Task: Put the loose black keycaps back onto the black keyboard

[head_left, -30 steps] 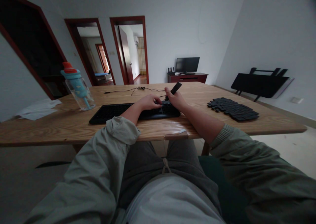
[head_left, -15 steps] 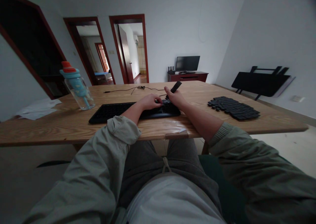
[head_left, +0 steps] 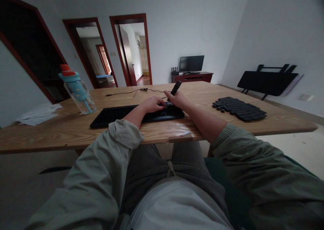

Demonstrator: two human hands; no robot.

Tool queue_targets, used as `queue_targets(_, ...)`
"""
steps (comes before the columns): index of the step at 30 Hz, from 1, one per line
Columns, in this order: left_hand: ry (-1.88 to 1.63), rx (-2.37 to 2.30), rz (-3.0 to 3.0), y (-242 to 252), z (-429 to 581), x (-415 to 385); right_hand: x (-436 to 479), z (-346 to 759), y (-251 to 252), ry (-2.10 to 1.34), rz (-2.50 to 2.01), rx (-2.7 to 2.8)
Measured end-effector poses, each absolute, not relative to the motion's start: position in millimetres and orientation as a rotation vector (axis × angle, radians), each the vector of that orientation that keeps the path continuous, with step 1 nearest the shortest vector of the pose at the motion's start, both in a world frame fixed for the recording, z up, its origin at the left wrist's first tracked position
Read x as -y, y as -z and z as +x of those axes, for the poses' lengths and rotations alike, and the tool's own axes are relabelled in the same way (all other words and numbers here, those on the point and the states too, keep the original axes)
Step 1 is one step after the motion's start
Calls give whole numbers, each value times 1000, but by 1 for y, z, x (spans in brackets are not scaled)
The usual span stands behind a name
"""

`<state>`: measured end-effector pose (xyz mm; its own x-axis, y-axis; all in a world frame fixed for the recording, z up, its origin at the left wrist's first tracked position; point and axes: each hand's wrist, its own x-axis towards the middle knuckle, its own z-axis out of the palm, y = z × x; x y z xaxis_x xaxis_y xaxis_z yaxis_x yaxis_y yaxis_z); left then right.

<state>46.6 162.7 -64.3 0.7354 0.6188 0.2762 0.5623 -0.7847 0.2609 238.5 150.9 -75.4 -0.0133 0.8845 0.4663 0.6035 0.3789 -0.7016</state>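
A black keyboard [head_left: 111,117] lies along the near side of the wooden table, some of its right part bare of keycaps. My left hand [head_left: 152,105] rests over that part, fingers curled down in a pinch; whatever is between the fingertips is hidden. My right hand [head_left: 178,101] is closed around a small black brush [head_left: 176,87], its handle sticking up and its lower end by the keyboard's back edge, partly hidden. To the right, many loose black keycaps [head_left: 238,108] lie gathered in a flat patch.
A clear water bottle [head_left: 78,93] with a blue and red lid stands left of the keyboard, near white papers [head_left: 37,114]. A black cable [head_left: 124,93] runs across the table [head_left: 202,91] behind it. Tape covers part of the front edge [head_left: 181,137].
My right hand and the brush have shifted slightly left, the handle tilting a little. My left hand stays nearly in place. The whole view has moved a little.
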Motion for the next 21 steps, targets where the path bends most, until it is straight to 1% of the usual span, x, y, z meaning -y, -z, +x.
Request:
queue_targets(4,-536,-945,2751,64,48,-159,-154,241,77,-383,-1221,1797)
queue_targets(10,-537,-1050,2728,61,50,-152,-159,242,76,-417,-1232,1801)
queue_targets(18,-697,-1017,2690,64,49,-159,-164,242,77,-434,-1215,1792)
queue_targets(21,-705,-1009,2710,65,48,-160,-164,243,76,-438,-1209,1817)
